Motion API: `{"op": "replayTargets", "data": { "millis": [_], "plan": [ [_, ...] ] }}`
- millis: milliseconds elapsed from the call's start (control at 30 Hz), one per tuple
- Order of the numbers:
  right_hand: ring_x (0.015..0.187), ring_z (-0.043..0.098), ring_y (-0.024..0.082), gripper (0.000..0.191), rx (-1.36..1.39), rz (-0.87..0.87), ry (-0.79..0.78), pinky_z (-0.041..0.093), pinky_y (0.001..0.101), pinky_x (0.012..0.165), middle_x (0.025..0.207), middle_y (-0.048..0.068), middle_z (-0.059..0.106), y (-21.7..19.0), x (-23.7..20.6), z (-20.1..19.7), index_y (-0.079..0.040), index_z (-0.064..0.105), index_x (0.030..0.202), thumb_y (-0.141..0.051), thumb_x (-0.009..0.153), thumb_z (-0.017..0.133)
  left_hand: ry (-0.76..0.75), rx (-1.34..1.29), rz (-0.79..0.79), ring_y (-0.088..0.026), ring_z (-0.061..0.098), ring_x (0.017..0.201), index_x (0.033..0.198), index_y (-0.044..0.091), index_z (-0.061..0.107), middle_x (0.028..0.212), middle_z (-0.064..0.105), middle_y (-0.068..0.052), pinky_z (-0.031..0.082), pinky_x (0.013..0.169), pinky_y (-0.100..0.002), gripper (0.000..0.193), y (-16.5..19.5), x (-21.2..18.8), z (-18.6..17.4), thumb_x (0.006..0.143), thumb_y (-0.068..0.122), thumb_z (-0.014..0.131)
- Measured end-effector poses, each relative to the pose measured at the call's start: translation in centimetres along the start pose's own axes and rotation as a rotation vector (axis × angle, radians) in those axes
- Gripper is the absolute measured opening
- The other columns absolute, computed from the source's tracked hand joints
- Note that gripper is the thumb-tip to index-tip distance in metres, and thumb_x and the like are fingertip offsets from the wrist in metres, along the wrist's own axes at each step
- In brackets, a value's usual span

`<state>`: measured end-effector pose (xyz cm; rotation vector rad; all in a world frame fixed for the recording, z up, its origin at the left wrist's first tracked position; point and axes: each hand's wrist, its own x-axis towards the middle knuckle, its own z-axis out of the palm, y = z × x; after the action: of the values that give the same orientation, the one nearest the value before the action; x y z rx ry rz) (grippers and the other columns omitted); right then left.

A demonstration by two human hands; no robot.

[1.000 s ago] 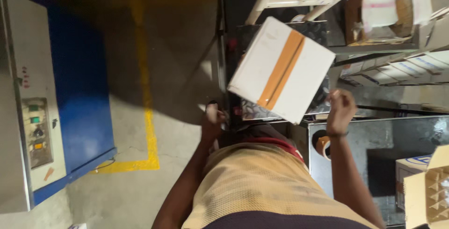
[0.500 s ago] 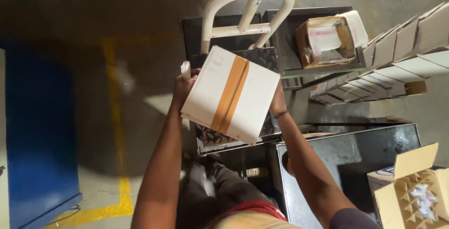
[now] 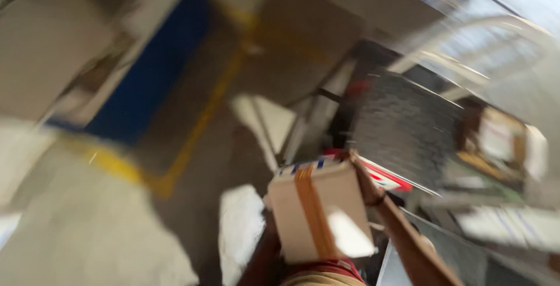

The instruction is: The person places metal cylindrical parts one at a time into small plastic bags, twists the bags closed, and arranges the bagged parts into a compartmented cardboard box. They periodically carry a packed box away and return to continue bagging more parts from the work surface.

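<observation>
Carrying step: the white box (image 3: 319, 216) with a brown tape stripe is clasped at its far right corner by the right hand (image 3: 366, 185); left hand hidden, grip unclear; next, a steady 2-handed hold.

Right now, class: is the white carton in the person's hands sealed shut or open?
Shut. The white carton has a brown tape strip running across its closed face; no flaps stand up. The picture is blurred.

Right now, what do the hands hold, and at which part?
A white taped box; the right hand grips its upper right edge. The left hand is hidden.
</observation>
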<state>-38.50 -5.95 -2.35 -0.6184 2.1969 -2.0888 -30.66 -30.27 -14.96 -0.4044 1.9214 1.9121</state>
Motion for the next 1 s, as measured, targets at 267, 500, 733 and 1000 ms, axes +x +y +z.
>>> {"op": "replayTargets", "data": {
  "millis": [267, 500, 733, 1000],
  "plan": [
    [0.111, 0.064, 0.024, 0.029, 0.83, 0.509, -0.778, 0.058, 0.0392, 0.092, 0.124, 0.009, 0.062, 4.6, -2.4, 49.8, -0.009, 0.059, 0.117, -0.033, 0.101, 0.054, 1.07, -0.46, -0.426, -0.021, 0.071, 0.081, 0.112, -0.001, 0.069, 0.096, 0.075, -0.011, 0.056, 0.07, -0.034, 0.03, -18.3, -33.0, -28.5, 0.104, 0.025, 0.057],
    [0.111, 0.063, 0.025, 0.037, 0.586, 0.944, -1.387, 0.054, 0.0399, 0.098, 0.118, 0.012, 0.065, 0.4, -10.9, 84.4, 0.001, 0.062, 0.119, -0.017, 0.087, 0.059, 1.578, -0.944, -0.467, -0.023, 0.07, 0.081, 0.111, -0.002, 0.068, 0.096, 0.074, -0.012, 0.056, 0.071, -0.036, 0.033, -27.6, -52.3, -38.0, 0.106, 0.028, 0.055],
    [0.117, 0.063, 0.025, 0.042, 0.365, 0.774, -1.789, 0.053, 0.0378, 0.102, 0.122, 0.013, 0.065, -1.9, -16.7, 112.1, 0.003, 0.064, 0.12, -0.027, 0.092, 0.056, 1.825, -1.258, -0.515, -0.025, 0.07, 0.081, 0.109, -0.002, 0.067, 0.096, 0.074, -0.013, 0.056, 0.071, -0.037, 0.036, -34.8, -60.1, -52.2, 0.107, 0.031, 0.052],
    [0.114, 0.062, 0.028, 0.048, 0.283, 1.244, -2.027, 0.048, 0.042, 0.102, 0.121, 0.013, 0.068, -4.4, -24.4, 145.7, 0.002, 0.063, 0.126, -0.04, 0.103, 0.054, 2.087, -1.471, -0.732, -0.027, 0.07, 0.081, 0.106, -0.003, 0.066, 0.096, 0.073, -0.014, 0.055, 0.072, -0.039, 0.041, -37.6, -71.6, -70.1, 0.108, 0.034, 0.05]
  ]
}}
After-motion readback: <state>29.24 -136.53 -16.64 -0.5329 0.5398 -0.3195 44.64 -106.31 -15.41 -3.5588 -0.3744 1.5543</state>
